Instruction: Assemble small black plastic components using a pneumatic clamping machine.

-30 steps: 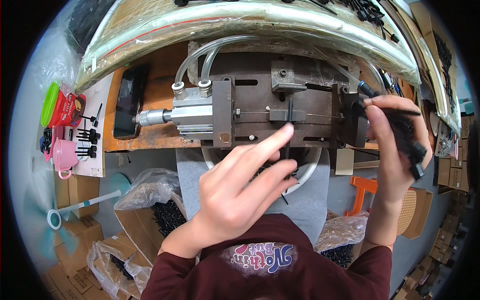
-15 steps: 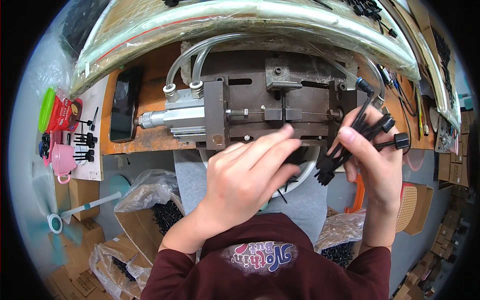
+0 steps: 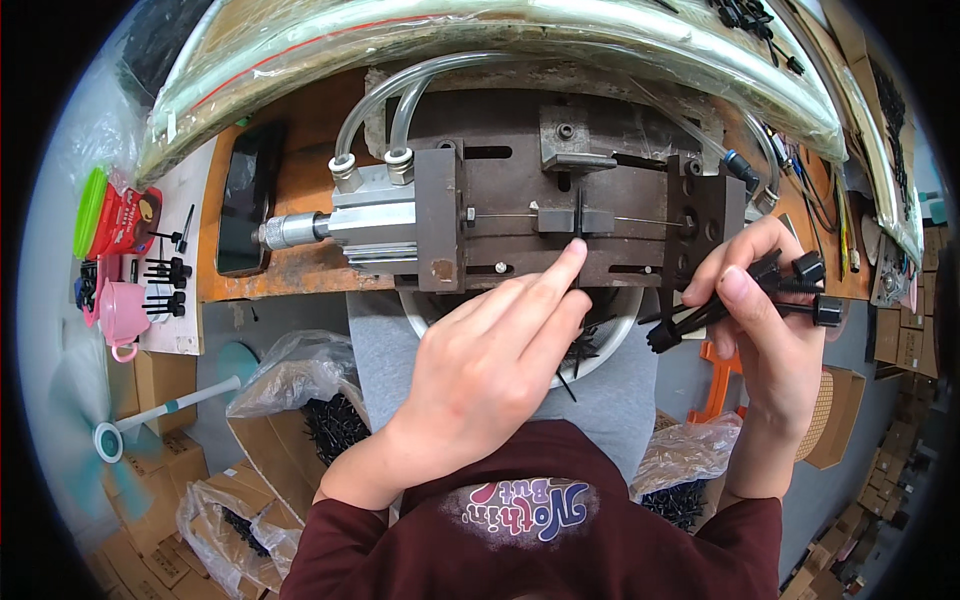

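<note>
A dark metal fixture (image 3: pixel 520 270) lies across the bench edge in front of me, with a silver air cylinder (image 3: pixel 372 220) on its left side. A slim black plastic stem (image 3: pixel 578 208) stands in the slot of the small centre block (image 3: pixel 598 222). My left hand (image 3: pixel 505 340) is open, its index finger stretched out and the tip touching the stem's near end. Its other fingers are slightly bent, with nothing visible in them. My right hand (image 3: pixel 765 320), beside the fixture's right end, is closed around a bundle of black plastic stems (image 3: pixel 700 318) with knobbed heads.
A white tub (image 3: pixel 632 335) holding black parts sits on my lap below the fixture. Open cartons of black parts (image 3: pixel 335 430) stand on the floor. A phone (image 3: pixel 248 195) lies left, near a pink cup (image 3: pixel 124 312). Clear air hoses (image 3: pixel 405 120) arch behind the cylinder.
My left index fingertip has moved onto the stem's near end. The bolt-ended rod has drawn back left toward the cylinder block. My right hand has shifted slightly right with the bundle.
</note>
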`<state>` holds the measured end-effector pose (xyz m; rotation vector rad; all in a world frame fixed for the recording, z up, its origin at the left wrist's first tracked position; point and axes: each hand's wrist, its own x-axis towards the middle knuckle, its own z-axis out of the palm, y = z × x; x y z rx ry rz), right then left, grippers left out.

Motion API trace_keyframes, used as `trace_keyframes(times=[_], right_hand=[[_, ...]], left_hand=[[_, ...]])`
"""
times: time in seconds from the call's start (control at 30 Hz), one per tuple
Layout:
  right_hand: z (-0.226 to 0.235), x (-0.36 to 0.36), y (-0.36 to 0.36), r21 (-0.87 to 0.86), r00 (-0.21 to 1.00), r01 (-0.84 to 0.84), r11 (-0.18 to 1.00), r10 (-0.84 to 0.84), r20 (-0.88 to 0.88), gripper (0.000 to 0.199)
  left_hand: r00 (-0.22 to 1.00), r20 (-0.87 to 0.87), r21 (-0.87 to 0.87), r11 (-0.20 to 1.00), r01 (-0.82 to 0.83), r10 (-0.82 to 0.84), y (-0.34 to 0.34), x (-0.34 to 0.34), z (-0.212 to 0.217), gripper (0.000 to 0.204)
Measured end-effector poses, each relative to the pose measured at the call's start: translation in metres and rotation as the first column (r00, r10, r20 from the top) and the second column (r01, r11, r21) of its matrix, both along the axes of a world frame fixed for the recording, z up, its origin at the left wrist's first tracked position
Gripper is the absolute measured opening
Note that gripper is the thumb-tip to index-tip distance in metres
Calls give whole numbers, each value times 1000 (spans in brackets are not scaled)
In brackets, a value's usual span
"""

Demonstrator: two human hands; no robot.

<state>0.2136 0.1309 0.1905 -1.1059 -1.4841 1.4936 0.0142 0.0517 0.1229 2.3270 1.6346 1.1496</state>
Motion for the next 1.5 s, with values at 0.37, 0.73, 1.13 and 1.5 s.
trace_keyframes(times=[0.37,0.73,1.13,1.5], right_hand=[[-6,-2,0,-45,982,4,999,-13,-190,15],[-8,-9,3,-188,928,-150,971,72,-365,14],[-9,3,-2,-12,961,92,996,-92,-260,18],[-24,2,-11,601,985,97,793,-163,55,16]], left_hand=[[988,-149,-76,995,-57,46,6,1,13,31],[940,255,167,968,188,-227,-8,0,35,40],[996,-49,32,997,-75,76,3,6,-8,25],[978,207,-107,994,28,-5,5,7,12,36]])
